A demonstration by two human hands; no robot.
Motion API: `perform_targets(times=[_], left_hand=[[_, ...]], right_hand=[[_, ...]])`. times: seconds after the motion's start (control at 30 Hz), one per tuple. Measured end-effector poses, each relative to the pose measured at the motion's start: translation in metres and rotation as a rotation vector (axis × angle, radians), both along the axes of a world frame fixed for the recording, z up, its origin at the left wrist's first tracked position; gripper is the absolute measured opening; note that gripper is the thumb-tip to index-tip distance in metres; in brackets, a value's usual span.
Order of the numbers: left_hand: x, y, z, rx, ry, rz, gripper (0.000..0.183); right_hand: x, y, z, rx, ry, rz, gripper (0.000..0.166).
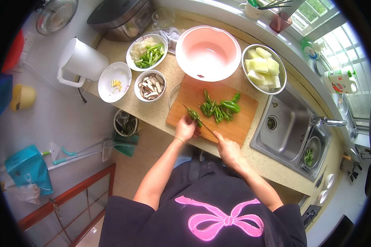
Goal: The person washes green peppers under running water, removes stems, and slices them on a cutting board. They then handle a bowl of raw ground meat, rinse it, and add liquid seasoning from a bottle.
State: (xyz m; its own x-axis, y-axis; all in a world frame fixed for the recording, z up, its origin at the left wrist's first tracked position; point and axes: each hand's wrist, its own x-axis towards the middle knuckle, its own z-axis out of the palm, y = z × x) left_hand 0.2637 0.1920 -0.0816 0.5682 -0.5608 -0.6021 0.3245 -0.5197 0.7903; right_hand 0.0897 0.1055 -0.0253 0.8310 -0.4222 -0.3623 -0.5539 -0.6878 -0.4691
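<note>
On a wooden cutting board [185, 92], my left hand [185, 127] holds a green pepper [193, 114] near the board's front left edge. My right hand [228, 149] grips a kitchen knife [206, 127], its blade lying against that pepper. Cut green pepper pieces [218, 112] are heaped at the middle of the board, beside a whole-looking green pepper [230, 106]. A large pink basin [208, 55] stands at the board's back edge and overlaps it. How far the blade has gone into the pepper cannot be told.
Left of the board are a bowl of sliced mushrooms [150, 85], a plate of sliced peppers [149, 57] with pale shreds, and a plate [106, 92] with yellow bits. A metal bowl of pale green melon chunks [263, 69] stands back right, near a steel sink [284, 120].
</note>
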Motion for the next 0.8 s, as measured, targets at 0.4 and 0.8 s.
perform_targets(times=[0.4, 0.8], left_hand=[[0.008, 0.005, -0.021, -0.092, 0.163, 0.014, 0.015], [0.003, 0.009, -0.026, -0.090, 0.237, 0.085, 0.013]], right_hand=[[0.028, 0.000, -0.040, 0.072, -0.069, -0.060, 0.044], [-0.013, 0.006, 0.013, 0.036, 0.065, 0.022, 0.047]])
